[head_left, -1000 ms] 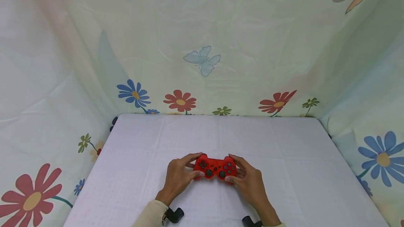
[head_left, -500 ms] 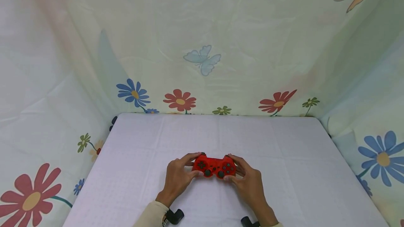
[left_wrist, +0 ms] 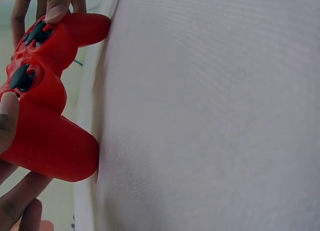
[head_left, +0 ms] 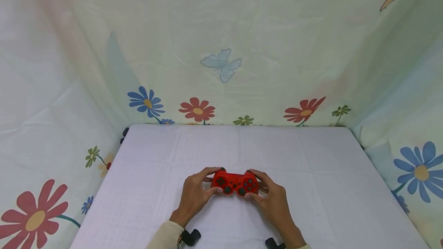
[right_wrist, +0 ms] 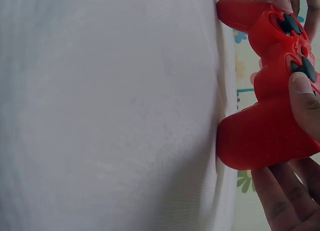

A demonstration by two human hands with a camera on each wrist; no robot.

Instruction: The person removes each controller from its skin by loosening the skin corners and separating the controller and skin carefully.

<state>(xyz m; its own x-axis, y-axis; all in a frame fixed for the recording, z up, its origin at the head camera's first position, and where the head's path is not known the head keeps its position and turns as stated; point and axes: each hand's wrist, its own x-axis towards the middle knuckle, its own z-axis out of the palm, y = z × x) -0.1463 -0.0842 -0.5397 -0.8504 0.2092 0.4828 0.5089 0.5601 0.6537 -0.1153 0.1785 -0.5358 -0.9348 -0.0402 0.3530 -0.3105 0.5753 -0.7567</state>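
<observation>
Red ctrlr (head_left: 235, 178) x1, 2 blk sticks (head_left: 227, 190) (head_left: 242, 191), gripped w/ 2 hands (head_left: 195, 194) (head_left: 275, 199)

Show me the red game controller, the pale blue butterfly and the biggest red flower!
Red game controller (head_left: 235, 180): head view, middle of its button face.
Pale blue butterfly (head_left: 222, 65): head view, where its wings meet.
Biggest red flower (head_left: 35, 221): head view, yellow centre.

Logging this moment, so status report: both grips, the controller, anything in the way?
Left grip and right grip on the red controller, one at each end. Button side visible from above. No obstruction seen around it.
</observation>
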